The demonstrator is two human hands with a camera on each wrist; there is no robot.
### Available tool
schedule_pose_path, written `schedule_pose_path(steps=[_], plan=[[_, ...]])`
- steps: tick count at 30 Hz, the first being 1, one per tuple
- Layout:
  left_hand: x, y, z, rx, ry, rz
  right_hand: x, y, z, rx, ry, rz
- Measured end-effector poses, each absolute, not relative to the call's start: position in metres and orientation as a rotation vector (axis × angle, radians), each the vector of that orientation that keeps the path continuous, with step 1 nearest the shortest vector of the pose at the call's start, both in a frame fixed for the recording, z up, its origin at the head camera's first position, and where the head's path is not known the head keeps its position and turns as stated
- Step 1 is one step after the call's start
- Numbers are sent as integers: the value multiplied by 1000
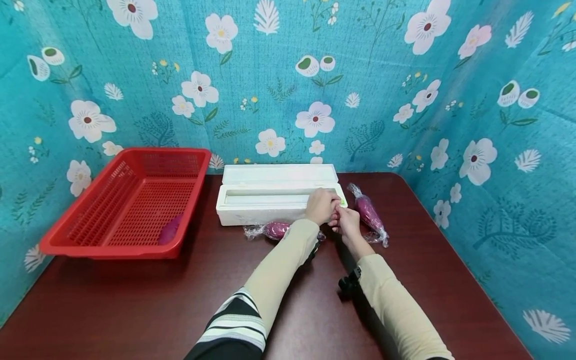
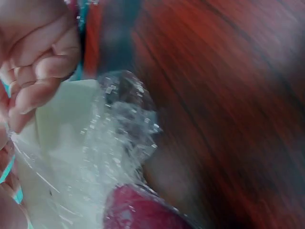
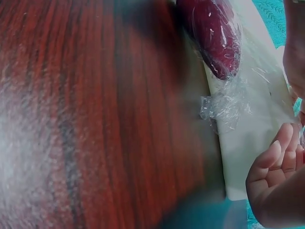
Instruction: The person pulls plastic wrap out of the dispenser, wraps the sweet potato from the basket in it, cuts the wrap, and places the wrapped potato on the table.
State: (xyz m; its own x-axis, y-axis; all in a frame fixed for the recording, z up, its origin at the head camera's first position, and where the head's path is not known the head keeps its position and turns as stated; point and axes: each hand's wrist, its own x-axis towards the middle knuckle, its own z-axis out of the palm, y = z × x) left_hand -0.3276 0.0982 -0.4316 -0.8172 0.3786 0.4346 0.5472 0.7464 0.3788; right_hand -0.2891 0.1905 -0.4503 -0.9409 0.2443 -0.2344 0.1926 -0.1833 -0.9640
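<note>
A white cling film dispenser box [image 1: 263, 216] stands at the back of the table, lid [image 1: 279, 175] raised. At its right end, by a small green piece [image 1: 342, 202], my left hand [image 1: 320, 206] and right hand [image 1: 347, 220] meet with curled fingertips. Clear plastic film [image 2: 35, 164] runs along the box front to the fingertips, which pinch its edge. The left fingertips are partly hidden. Before the box lies a purple, tapering vegetable [image 1: 275, 230] wrapped in film, its wrap twisted at the end; my left forearm covers part of it.
A second film-wrapped purple vegetable [image 1: 370, 212] lies right of the box. At the left stands a red plastic basket [image 1: 121, 251] with an unwrapped purple vegetable [image 1: 170, 230] inside. A flowered blue cloth [image 1: 279, 80] hangs behind and to the sides of the dark wooden table [image 1: 157, 305].
</note>
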Motion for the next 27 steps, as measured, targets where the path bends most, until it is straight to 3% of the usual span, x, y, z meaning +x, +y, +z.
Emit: schedule_pose_path(steps=[13, 27], plan=[[-325, 92, -435, -707, -2636, -521, -287, 190, -447, -527, -1996, 2351], [-323, 88, -437, -711, -2624, -608, -286, 190, -449, -538, -2002, 2349]])
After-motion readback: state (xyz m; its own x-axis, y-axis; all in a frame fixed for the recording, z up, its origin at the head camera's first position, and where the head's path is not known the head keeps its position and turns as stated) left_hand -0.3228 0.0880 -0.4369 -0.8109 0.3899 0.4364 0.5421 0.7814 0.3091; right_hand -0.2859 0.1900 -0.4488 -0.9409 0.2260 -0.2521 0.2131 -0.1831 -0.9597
